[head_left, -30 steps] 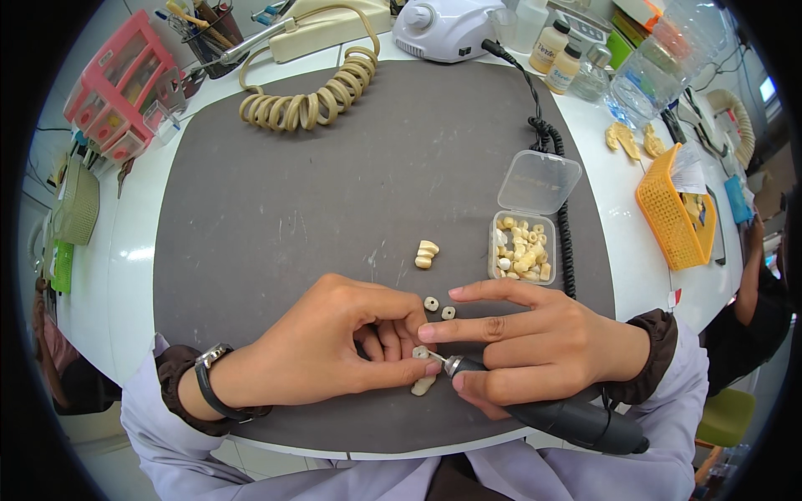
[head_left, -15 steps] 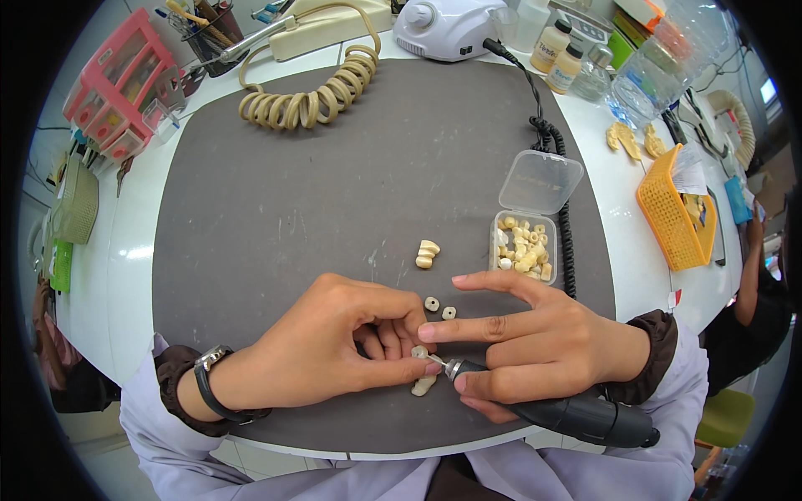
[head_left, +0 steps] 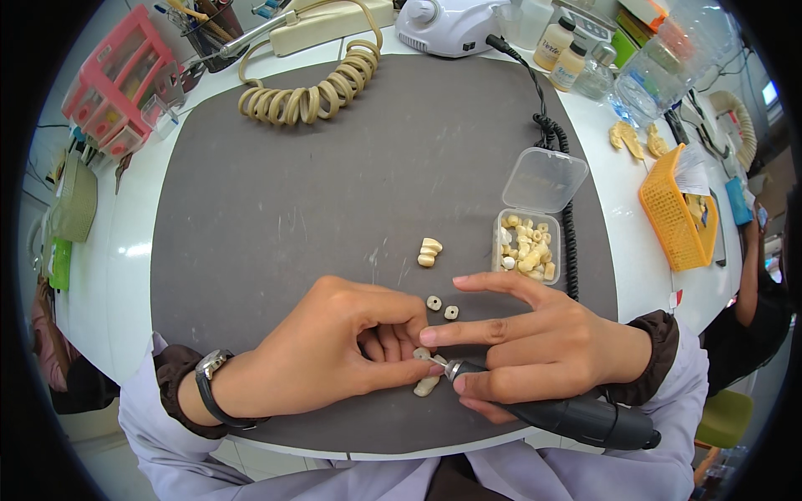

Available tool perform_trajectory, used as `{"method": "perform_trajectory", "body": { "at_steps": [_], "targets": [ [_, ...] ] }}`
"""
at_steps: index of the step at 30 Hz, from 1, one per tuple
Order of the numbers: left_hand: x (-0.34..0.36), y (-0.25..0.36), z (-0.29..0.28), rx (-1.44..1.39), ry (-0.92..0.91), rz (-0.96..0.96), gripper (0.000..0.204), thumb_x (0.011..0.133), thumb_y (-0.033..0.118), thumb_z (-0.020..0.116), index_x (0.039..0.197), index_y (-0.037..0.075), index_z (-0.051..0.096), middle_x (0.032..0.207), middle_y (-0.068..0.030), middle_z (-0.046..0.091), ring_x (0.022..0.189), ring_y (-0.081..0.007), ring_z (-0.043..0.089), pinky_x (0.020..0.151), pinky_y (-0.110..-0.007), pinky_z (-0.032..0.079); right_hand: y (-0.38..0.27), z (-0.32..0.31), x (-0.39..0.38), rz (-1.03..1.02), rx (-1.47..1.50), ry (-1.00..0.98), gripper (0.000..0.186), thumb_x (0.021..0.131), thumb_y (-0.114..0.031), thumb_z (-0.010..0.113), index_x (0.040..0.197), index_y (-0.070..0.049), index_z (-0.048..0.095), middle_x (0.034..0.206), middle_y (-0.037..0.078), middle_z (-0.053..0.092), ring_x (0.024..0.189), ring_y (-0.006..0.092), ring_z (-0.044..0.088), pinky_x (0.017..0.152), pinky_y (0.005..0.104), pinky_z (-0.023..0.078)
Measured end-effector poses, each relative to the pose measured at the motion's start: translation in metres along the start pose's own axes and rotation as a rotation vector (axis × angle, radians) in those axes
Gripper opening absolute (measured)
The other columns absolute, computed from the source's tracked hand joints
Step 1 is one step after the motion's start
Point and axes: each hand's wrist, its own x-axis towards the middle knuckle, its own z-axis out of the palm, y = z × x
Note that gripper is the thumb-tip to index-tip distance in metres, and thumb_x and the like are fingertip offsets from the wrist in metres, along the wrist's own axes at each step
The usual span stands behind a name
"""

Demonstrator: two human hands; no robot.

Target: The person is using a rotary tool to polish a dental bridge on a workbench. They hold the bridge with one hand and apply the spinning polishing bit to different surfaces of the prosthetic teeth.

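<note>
Currently pinching an off-white dental crown (head_left: 421, 354) in the left hand (head_left: 338, 338), low over the grey mat (head_left: 292, 192), and gripping the black rotary handpiece (head_left: 595, 422) in the right hand (head_left: 543, 342), with the bur (head_left: 439, 362) at the crown. Best to press lightly, brace right hand against left, and spare the left thumb (head_left: 397, 377)

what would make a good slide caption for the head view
Left grip on a pale piece, right grip on a handpiece.
</note>
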Motion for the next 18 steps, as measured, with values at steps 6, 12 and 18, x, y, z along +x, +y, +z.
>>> {"method": "perform_trajectory", "body": {
  "at_steps": [6,12,18],
  "targets": [
    [0.0002,0.0003,0.0009,0.013,0.01,0.012,0.015,0.078,0.004,0.08,0.083,-0.001,0.067,0.073,-0.0036,0.067,0.066,-0.0075,0.066,0.056,-0.019,0.053,-0.0004,-0.0012,-0.0001,0.019,-0.004,-0.015,0.002,0.085,-0.008,0.065,0.086,-0.01,0.063,0.058,-0.003,0.05,0.11,0.0176,0.066,0.103,0.0548,0.044],
    [0.0004,0.0009,0.0007,0.018,0.006,0.006,0.015,0.078,0.004,0.079,0.082,-0.001,0.066,0.073,-0.0036,0.066,0.066,-0.0076,0.066,0.056,-0.019,0.053,-0.001,-0.002,0.0004,0.032,0.0,-0.027,0.003,0.085,-0.008,0.065,0.086,-0.01,0.063,0.058,-0.003,0.05,0.112,0.0176,0.065,0.103,0.0548,0.043],
    [0.0004,0.0002,0.0009,0.014,0.003,0.007,0.015,0.078,0.004,0.079,0.082,-0.001,0.066,0.072,-0.0035,0.066,0.065,-0.0077,0.066,0.056,-0.019,0.053,-0.0001,-0.0023,-0.0009,0.035,0.008,-0.043,0.002,0.087,-0.008,0.063,0.086,-0.01,0.063,0.06,-0.003,0.053,0.114,0.018,0.064,0.103,0.0544,0.044]
  ]
}}
